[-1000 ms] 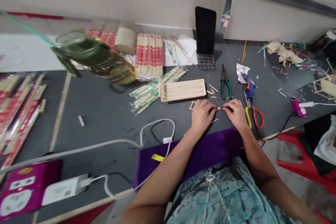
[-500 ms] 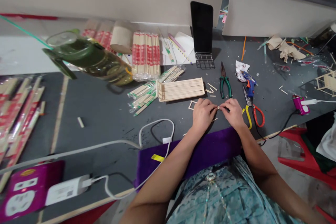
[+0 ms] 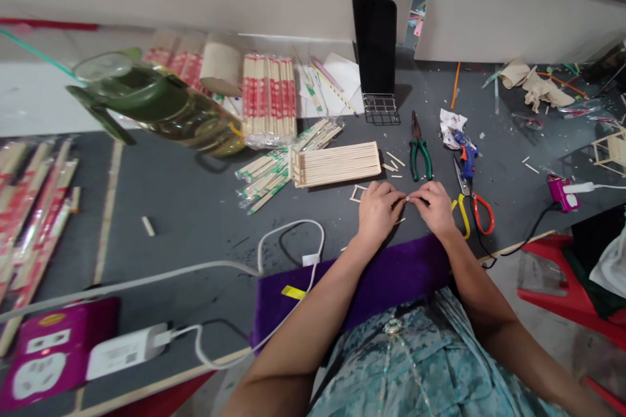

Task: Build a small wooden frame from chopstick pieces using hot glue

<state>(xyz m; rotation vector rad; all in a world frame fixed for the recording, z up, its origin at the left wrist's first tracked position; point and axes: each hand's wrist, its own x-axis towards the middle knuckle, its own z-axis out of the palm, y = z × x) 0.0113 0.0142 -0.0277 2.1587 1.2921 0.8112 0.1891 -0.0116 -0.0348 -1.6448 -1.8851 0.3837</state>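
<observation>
My left hand and my right hand meet at the near edge of the dark grey table. Both pinch a tiny pale wooden piece between their fingertips. A small square stick frame lies just left of my left hand. Behind the hands rests a flat panel of glued wooden sticks, with a few short stick offcuts beside it.
Green-handled pliers, a blue glue gun and red-and-yellow scissors lie to the right. Wrapped chopstick bundles, a green kettle, a phone on a wire stand and a white cable occupy the table. A purple power strip sits near left.
My fingertips have drawn together on the tiny piece. The view has shifted slightly; the things on the table have not moved.
</observation>
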